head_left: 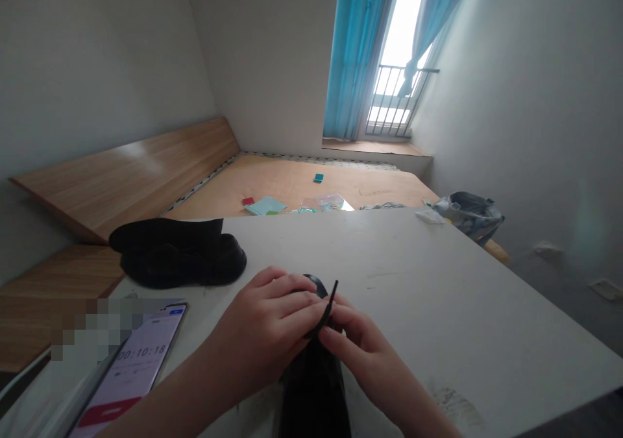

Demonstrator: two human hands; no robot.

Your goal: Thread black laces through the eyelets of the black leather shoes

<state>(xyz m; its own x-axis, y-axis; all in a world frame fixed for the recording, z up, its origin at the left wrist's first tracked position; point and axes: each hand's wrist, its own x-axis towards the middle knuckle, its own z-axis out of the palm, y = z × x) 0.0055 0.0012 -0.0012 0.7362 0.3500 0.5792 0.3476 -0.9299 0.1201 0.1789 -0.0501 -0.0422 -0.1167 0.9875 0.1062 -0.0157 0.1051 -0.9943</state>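
Through the head camera I look out over a white table, and I place everything by it. At its near middle I see a black shoe, its rounded toe pointing to the table's far side and its other end running out of my view at the bottom.

The wearer's left hand lies over the shoe with its fingers bent across the toe; I cannot tell whether they grip. The right hand comes in from the table's right half and pinches a thin dark strip between thumb and fingers. The strip's free tip sticks up, and the left fingertips are right beside it.

On the table's far left I have a second piece of black footwear; I can't make out how it is turned. Closer in on the table's left lies a phone, its screen reading 00:10:18. Beyond the table's far edge I see a tan surface with a light blue piece and a red piece. Past the table's right far corner sits a bag.
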